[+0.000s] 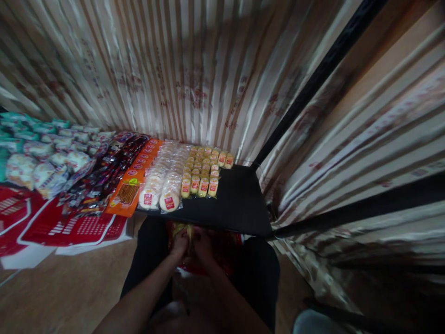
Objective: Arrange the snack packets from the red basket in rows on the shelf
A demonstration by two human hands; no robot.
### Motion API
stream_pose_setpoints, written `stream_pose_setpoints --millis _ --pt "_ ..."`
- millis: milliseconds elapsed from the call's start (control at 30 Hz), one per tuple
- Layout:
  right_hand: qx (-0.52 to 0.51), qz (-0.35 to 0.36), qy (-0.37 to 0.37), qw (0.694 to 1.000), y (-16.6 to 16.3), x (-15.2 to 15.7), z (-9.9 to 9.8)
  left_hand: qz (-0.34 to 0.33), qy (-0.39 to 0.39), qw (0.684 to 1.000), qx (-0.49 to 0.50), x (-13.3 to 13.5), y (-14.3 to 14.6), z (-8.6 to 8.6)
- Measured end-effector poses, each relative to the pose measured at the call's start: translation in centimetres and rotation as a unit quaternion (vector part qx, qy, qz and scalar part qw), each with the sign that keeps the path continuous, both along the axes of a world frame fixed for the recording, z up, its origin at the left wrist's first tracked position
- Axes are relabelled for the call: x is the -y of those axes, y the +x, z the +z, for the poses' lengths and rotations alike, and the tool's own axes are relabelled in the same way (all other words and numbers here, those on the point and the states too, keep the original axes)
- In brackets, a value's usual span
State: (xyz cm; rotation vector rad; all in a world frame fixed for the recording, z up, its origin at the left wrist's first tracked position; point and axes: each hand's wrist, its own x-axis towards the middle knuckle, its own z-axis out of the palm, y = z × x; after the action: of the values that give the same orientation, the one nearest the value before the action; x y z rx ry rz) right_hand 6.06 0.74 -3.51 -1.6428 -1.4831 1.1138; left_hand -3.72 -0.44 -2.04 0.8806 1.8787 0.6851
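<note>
My left hand [180,244] and my right hand [202,246] are close together just below the front edge of a black shelf [239,204]. Both are curled around a small yellowish packet [183,228] over a red bag or box [222,253] between my knees. The scene is dim and the fingers are partly hidden. On the shelf lie rows of small yellow snack packets [205,171], round white cakes in clear wrappers [163,185] and orange packs [134,185].
Further left lie dark wrapped snacks [111,171], white and teal bagged goods [41,157] and red-and-white cartons [62,227]. A striped curtain [174,69] hangs behind and to the right. Brown floor [62,292] lies at lower left.
</note>
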Motion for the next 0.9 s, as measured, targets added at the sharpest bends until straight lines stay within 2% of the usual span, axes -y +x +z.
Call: stream_pose_setpoints --millis 167,300,433,567,733,900 --pt "0.026 0.008 0.051 0.998 0.4 1.0 2.2 0.026 0.014 0.997 0.073 1.2 0.1 2.1" --pt "0.021 -0.010 0.046 0.999 0.7 1.8 3.1 0.045 0.019 0.992 0.117 1.9 -0.1 3.5" --pt "-0.014 0.031 0.016 0.999 1.1 2.5 3.9 0.069 0.025 0.979 0.192 2.4 -0.2 4.7" --pt "-0.069 0.068 0.022 0.995 1.7 3.1 4.8 0.049 0.060 0.969 0.234 2.9 -0.2 5.6" --pt "-0.086 0.080 0.030 0.993 2.2 3.3 6.5 0.023 0.132 0.975 0.177 3.2 -0.1 6.8" --pt "-0.078 0.057 0.062 0.993 2.0 1.3 9.2 0.008 0.206 0.975 0.078 1.9 0.1 9.2"
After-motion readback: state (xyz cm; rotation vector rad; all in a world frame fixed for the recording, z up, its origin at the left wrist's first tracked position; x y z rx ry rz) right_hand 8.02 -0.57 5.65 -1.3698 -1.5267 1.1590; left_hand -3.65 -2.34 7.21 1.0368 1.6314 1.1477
